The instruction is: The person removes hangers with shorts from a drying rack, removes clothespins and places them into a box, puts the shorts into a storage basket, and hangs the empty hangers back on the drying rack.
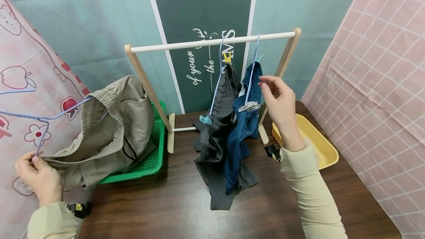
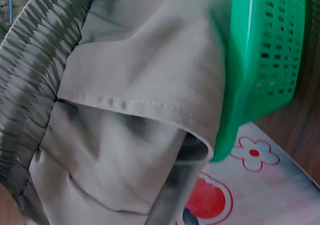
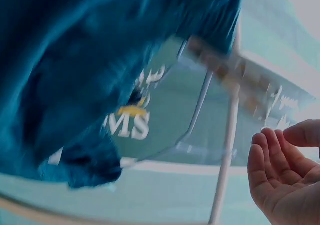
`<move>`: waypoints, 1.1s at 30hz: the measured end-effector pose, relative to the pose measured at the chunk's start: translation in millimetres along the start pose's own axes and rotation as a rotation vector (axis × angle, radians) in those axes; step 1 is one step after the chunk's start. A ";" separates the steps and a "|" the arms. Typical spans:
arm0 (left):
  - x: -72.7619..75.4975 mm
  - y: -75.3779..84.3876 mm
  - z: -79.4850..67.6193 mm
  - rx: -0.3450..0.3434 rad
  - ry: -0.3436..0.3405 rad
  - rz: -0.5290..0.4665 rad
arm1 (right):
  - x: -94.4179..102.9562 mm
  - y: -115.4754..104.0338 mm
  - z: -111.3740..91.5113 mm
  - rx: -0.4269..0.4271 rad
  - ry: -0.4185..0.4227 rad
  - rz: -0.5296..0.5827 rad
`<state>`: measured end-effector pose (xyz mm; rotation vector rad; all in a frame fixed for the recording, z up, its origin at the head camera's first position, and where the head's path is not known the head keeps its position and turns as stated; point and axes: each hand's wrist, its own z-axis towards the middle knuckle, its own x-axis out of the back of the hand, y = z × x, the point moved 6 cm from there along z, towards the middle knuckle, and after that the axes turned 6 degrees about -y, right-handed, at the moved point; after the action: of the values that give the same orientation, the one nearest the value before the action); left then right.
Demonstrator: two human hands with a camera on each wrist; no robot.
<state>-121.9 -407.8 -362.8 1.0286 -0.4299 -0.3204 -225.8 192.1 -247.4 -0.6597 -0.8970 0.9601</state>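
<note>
At the left of the head view, my left hand (image 1: 41, 176) pinches the waistband end of beige pants (image 1: 132, 110) together with a bluish wire hanger (image 1: 41, 119). One hanger arm runs into the gaping elastic waist. The left wrist view shows the pants' side pocket (image 2: 140, 105) close up. My right hand (image 1: 279, 100) is raised beside blue jeans (image 1: 244, 121), fingers loosely bent with nothing in them. The jeans hang from a wire hanger with a grey clothespin (image 1: 249, 107). Next to them hang dark grey pants (image 1: 220, 121), held by a blue clip (image 1: 205, 120) and a yellow clip (image 1: 227, 57).
A wooden rack with a white rail (image 1: 199, 44) stands on the brown table (image 1: 159, 205). Under the beige pants sits a green basket (image 1: 161, 150). To the right lies a yellow tray (image 1: 327, 156) near the pink grid curtain (image 1: 372, 95).
</note>
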 end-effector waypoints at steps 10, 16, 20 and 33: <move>0.2 -6.0 0.6 -0.097 -0.229 0.118 | -49.3 -33.1 -19.1 0.130 -0.235 -0.013; 3.7 -9.8 0.9 -0.073 -0.218 0.076 | -74.6 -51.6 -34.8 0.201 -0.357 -0.009; 9.3 -11.3 2.7 -0.025 -0.156 -0.032 | -88.8 -63.0 -43.5 0.244 -0.432 -0.007; -13.2 14.8 -1.5 -0.167 -0.280 -0.080 | -160.7 -79.9 -78.8 0.305 -0.663 -0.095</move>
<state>-131.8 -393.6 -353.1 0.8411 -0.6037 -0.5668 -170.2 6.4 -276.4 -0.0212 -1.3104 1.2232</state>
